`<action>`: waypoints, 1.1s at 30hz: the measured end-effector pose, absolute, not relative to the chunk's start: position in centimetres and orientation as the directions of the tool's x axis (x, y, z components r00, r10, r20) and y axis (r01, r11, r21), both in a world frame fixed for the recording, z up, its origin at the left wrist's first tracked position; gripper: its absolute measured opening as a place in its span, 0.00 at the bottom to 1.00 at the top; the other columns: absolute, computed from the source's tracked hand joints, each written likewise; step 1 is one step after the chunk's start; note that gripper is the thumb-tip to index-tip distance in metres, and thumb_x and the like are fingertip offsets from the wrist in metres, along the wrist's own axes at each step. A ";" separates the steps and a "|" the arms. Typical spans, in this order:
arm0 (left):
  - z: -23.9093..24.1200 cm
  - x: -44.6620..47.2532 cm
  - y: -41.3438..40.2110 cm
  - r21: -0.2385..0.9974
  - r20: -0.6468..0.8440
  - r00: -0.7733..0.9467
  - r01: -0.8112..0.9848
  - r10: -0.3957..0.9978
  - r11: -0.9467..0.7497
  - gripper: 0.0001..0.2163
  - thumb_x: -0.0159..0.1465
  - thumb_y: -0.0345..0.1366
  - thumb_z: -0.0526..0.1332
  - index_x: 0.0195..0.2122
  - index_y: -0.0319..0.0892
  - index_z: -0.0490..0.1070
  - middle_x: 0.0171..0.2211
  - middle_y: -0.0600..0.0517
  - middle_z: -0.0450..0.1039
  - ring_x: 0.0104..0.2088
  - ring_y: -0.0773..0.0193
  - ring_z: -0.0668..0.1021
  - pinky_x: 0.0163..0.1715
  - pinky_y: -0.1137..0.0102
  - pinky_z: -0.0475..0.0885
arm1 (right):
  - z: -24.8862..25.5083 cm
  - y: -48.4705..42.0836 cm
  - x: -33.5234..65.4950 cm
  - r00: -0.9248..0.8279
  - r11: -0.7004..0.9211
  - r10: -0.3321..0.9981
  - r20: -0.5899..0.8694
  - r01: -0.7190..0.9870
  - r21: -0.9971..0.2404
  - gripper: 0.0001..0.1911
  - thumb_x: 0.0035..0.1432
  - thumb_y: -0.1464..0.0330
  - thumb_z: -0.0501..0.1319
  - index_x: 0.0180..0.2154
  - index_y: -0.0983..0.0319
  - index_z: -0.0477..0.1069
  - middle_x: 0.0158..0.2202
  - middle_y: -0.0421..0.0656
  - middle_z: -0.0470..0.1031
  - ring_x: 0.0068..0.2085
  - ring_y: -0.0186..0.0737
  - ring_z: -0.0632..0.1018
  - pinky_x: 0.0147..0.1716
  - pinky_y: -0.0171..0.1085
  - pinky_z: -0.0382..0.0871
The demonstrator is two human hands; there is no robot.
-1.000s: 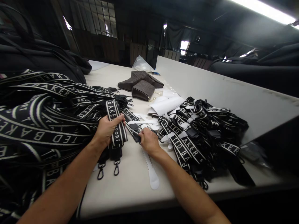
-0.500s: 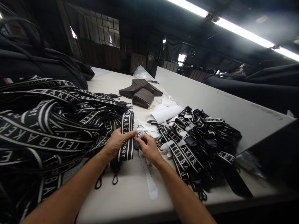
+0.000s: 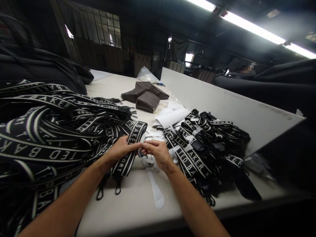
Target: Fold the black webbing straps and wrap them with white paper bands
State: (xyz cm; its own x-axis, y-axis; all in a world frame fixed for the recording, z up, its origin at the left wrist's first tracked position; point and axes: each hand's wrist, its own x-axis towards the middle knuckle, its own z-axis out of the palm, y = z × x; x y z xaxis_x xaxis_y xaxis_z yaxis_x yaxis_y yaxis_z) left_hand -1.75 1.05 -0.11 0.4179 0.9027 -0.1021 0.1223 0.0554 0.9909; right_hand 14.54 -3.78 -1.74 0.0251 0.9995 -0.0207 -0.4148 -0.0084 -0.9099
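Observation:
My left hand (image 3: 120, 150) grips a folded black strap with white "BAKER SPORT" lettering (image 3: 130, 146); its two metal clips (image 3: 108, 191) hang toward the table's near edge. My right hand (image 3: 158, 153) pinches the strap's edge beside the left thumb, fingers closed. A white toothed plastic tie (image 3: 154, 184) lies on the table under my right wrist. More white ties (image 3: 154, 135) lie just beyond the hands.
A big heap of loose lettered straps (image 3: 44, 131) fills the left side. Bundled straps (image 3: 207, 144) lie on the right. Brown bags (image 3: 145, 95) and white paper (image 3: 170, 117) sit farther back. A white board (image 3: 222, 102) runs along the right. Dark bags (image 3: 37, 69) at back left.
Both hands lifted and came together on the folded strap; my right hand left the white tie on the table and now pinches the strap. The strap tilted rightward.

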 end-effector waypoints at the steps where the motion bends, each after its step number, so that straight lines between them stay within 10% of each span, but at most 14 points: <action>1: -0.1 -1.8 1.1 0.990 -0.117 0.434 0.127 0.893 0.067 0.20 0.47 0.43 0.74 0.36 0.37 0.73 0.25 0.53 0.76 0.24 0.65 0.75 0.26 0.73 0.71 | -1.7 -3.8 14.6 0.006 -0.029 0.999 -0.034 -0.420 -0.907 0.21 0.35 0.61 0.77 0.30 0.69 0.80 0.24 0.46 0.78 0.24 0.34 0.77 0.27 0.33 0.73; 33: 0.3 -2.3 1.4 0.954 -0.222 0.507 0.291 0.833 0.078 0.18 0.44 0.43 0.73 0.32 0.37 0.74 0.28 0.50 0.77 0.30 0.59 0.76 0.33 0.69 0.71 | -1.9 -4.2 14.6 0.024 0.072 0.997 0.068 -0.177 -0.982 0.12 0.40 0.64 0.71 0.24 0.66 0.76 0.19 0.41 0.75 0.20 0.33 0.74 0.20 0.30 0.68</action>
